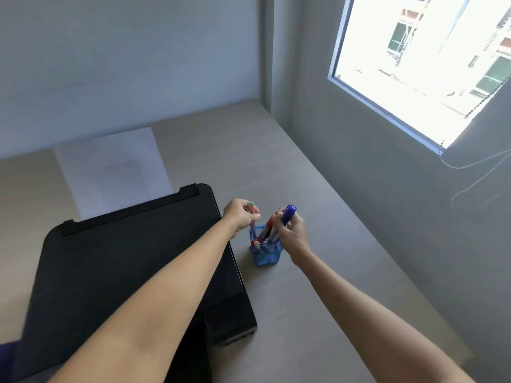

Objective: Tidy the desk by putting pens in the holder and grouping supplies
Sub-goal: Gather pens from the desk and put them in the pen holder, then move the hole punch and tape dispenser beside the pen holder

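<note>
Pens are going into the blue mesh holder (266,254) at frame centre: the left hand (240,215) has its fingers pinched on a pink pen (253,214), the right hand (291,233) closed around a blue marker (288,214). Next, I judge, each must be lowered in upright and released.

The grey wood-grain desk (290,299) runs into the far corner below the window. A black printer (116,272) fills its near left part. A white paper sheet (110,167) lies beyond the printer. A blue mesh holder (266,254) stands just right of it.
</note>
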{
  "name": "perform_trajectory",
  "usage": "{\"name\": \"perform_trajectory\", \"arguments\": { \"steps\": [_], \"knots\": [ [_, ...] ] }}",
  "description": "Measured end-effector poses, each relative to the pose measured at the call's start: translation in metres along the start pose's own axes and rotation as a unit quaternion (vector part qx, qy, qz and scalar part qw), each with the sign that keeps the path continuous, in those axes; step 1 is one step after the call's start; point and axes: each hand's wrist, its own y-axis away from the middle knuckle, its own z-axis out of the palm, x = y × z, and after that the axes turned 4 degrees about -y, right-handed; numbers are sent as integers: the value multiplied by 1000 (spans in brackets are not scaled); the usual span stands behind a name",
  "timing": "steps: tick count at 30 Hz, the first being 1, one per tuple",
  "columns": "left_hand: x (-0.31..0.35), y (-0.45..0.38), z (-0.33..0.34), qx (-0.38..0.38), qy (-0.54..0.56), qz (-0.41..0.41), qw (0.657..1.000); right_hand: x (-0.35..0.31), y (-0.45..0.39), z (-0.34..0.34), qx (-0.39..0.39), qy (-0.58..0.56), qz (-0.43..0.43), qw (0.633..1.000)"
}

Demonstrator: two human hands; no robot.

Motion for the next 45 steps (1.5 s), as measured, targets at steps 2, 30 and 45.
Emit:
{"name": "perform_trajectory", "arguments": {
  "steps": [2, 30, 45],
  "knots": [
    [-3, -4, 3, -2, -7, 5, 1000, 4, -3, 0, -23, 18, -5, 1000],
    [-70, 193, -193, 131, 109, 102, 980, -156, 113, 141, -89, 113, -172, 974],
    [-422, 399, -304, 309, 61, -227, 921, -73, 320, 413, -431, 331, -210, 813]
  ]
}}
